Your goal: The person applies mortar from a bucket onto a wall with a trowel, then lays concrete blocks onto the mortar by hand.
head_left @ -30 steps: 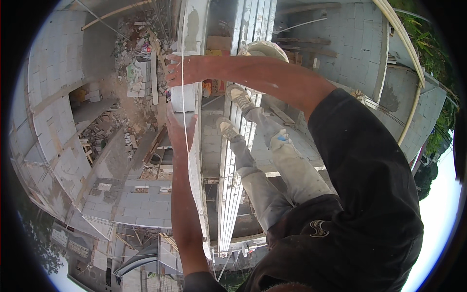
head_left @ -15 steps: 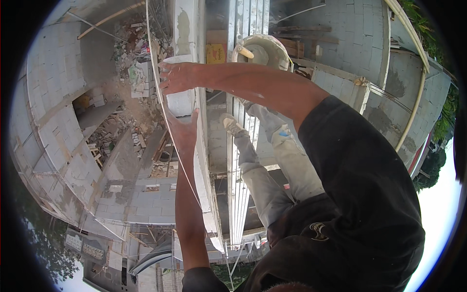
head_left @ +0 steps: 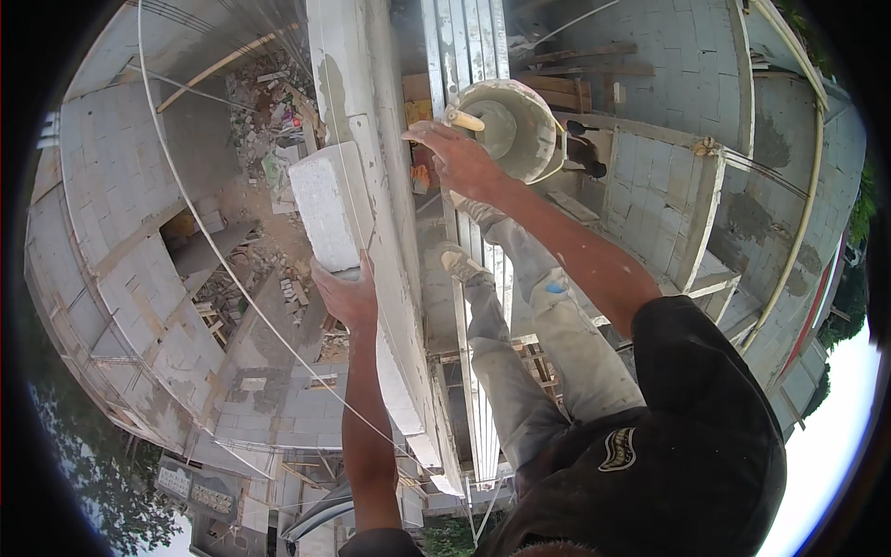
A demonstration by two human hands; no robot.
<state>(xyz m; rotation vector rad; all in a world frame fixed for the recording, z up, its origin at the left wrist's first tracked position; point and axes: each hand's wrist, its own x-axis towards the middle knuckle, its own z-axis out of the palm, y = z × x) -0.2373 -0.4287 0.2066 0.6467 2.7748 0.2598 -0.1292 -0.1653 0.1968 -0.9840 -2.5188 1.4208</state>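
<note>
A white rectangular block [head_left: 327,205] lies along the narrow wall top [head_left: 391,251], with a thin string over it. My left hand [head_left: 345,288] grips the block's near end. My right hand [head_left: 454,157] is raised, fingers loosely extended and apparently empty, just left of a bucket and below a pale tool handle [head_left: 465,120] that sticks up at its rim. The round bucket [head_left: 543,111] holds grey material and sits beside or on long metal planks [head_left: 469,51]. My feet [head_left: 464,265] in pale shoes are on those planks.
A long white cord [head_left: 232,283] curves down the left. Far below are rubble [head_left: 269,107], grey block walls [head_left: 121,278] and timber [head_left: 580,88]. A bent pole [head_left: 809,186] runs along the right. A dark shape [head_left: 585,153] behind the bucket is unclear.
My right hand has left the block and moved right to beside the bucket. My left hand stays at the block's near end. The white cord has swung left and the view has shifted.
</note>
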